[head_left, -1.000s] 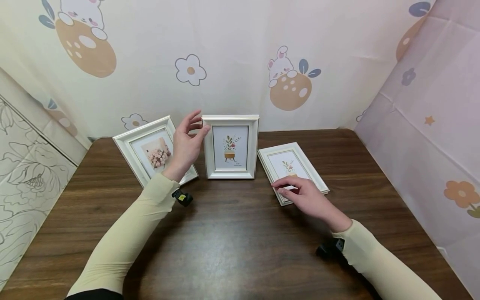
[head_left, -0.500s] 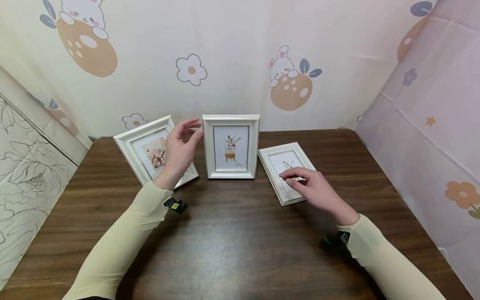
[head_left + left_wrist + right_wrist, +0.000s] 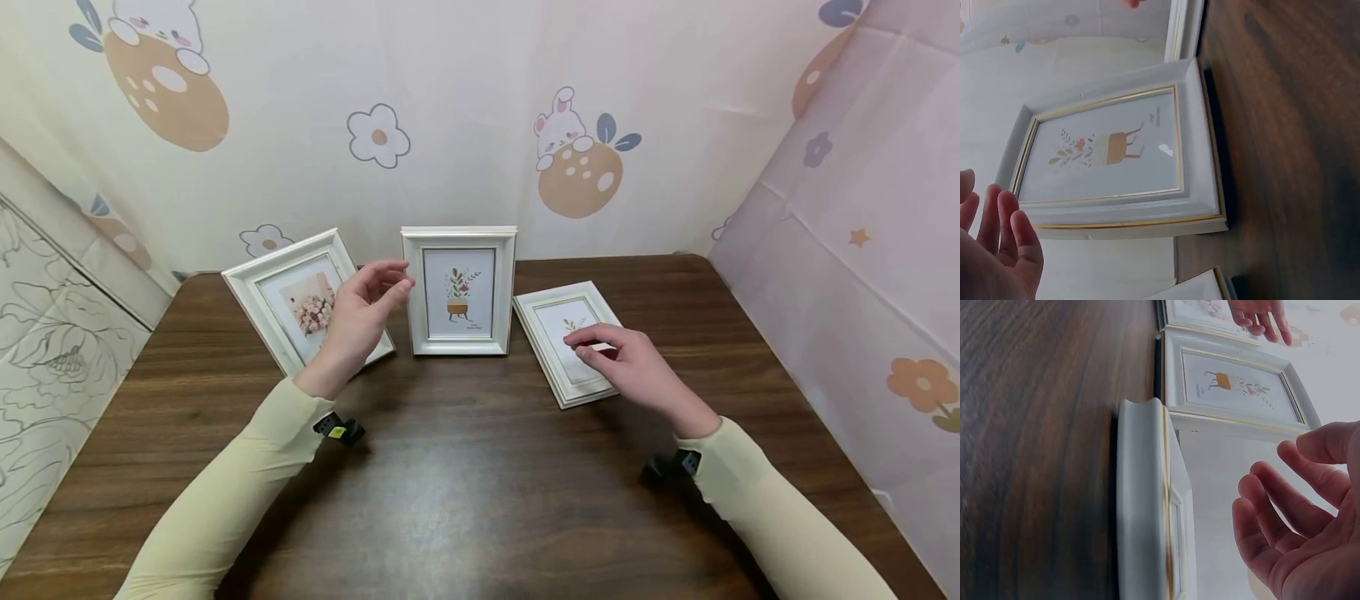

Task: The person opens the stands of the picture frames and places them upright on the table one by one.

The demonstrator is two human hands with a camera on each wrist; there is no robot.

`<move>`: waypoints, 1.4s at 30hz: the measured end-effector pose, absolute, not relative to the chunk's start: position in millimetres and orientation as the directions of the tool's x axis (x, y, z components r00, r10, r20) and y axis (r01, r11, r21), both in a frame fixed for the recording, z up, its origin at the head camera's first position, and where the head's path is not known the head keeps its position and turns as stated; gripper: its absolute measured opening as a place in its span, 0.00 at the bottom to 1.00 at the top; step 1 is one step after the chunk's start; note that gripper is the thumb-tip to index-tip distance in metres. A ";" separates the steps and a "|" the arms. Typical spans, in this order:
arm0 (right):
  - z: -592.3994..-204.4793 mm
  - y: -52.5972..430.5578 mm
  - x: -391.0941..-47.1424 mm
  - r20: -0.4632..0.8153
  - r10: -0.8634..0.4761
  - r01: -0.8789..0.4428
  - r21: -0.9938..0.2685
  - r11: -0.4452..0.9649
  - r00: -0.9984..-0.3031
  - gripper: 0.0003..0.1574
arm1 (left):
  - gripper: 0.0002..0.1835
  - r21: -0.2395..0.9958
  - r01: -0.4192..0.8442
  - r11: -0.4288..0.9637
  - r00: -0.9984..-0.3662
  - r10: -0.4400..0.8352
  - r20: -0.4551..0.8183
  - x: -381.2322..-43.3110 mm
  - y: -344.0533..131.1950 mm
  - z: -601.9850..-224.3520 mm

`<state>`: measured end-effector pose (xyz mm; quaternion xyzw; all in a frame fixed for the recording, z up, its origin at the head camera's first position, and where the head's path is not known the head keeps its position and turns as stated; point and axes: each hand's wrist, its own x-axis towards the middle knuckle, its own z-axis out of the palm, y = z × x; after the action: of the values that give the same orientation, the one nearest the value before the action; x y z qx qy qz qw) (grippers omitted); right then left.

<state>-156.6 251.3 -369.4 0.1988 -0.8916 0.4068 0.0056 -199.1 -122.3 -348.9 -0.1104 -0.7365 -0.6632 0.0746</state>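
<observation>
Three white picture frames with thin gold trim are on the brown table. In the middle, an upright picture frame (image 3: 418, 317) shows a potted plant print. To its left, a tilted picture frame (image 3: 258, 308) holds a photo of pink flowers, partly hidden behind my left hand (image 3: 351, 321). That hand holds nothing; its relaxed fingers are beside the middle frame's left edge. At the right, a picture frame (image 3: 543, 354) lies low with its plant print facing up. My right hand (image 3: 637, 367) hovers over it, fingers loosely bent and holding nothing, covering its lower right part.
The dark wood table (image 3: 450, 492) runs to a pale patterned curtain (image 3: 465, 125) directly behind the picture frames. More patterned cloth (image 3: 862, 275) hangs along the right side. A dark wrist camera (image 3: 339, 428) is strapped at the left cuff.
My left hand has come away from the middle frame's upper left edge, moving down and left. My right hand has shifted slightly right and up over the lying frame. The frames have stayed put.
</observation>
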 end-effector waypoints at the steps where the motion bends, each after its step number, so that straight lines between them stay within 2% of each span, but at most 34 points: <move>1: -369.2 252.0 -157.6 0.179 -0.350 -0.366 -0.718 0.592 -0.919 0.11 | 0.19 0.963 0.249 0.099 -0.967 0.075 0.242 -197.6 -122.6 -349.1; 9: -367.6 260.1 -165.0 0.209 -0.341 -0.388 -0.673 0.629 -0.917 0.11 | 0.19 0.986 0.145 0.084 -0.978 0.161 0.130 -187.0 -122.4 -355.0; 17: -365.2 266.5 -173.3 0.190 -0.319 -0.363 -0.653 0.665 -0.928 0.11 | 0.20 0.993 0.098 0.061 -0.964 0.255 0.079 -178.5 -120.5 -361.5; 26: -364.3 271.8 -186.2 0.153 -0.295 -0.322 -0.633 0.704 -0.943 0.12 | 0.18 0.989 0.041 0.145 -0.942 0.335 -0.010 -168.8 -123.0 -368.8; 42: -360.5 290.9 -238.4 -0.008 -0.219 -0.175 -0.576 0.799 -0.976 0.15 | 0.14 0.948 0.091 0.304 -0.870 0.487 -0.073 -153.7 -127.9 -379.9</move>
<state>-238.4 290.9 -360.5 0.1039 -0.9477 0.2996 -0.0372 -153.7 -127.9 -379.9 -0.1833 -0.7879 -0.5607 -0.1766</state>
